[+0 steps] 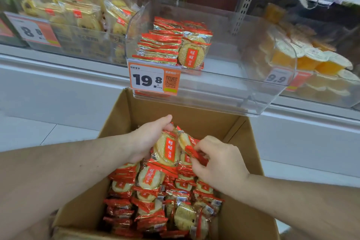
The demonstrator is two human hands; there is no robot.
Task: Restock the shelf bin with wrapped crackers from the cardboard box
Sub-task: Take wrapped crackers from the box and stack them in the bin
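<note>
An open cardboard box (120,122) below me holds several red-and-clear wrapped crackers (150,177). My left hand (150,136) grips a small stack of cracker packs (167,150) at the box's far end. My right hand (218,160) pinches the red edge of another pack (194,152) beside that stack. Above the box, a clear plastic shelf bin (214,84) holds a few rows of the same crackers (175,45) at its left side. The bin's right part is bare.
An orange price tag reading 19.8 (153,79) hangs on the bin's front. A bin of yellow biscuits (78,19) stands to the left, a bin of orange jelly cups (311,58) to the right. A white shelf ledge (58,64) runs beneath the bins.
</note>
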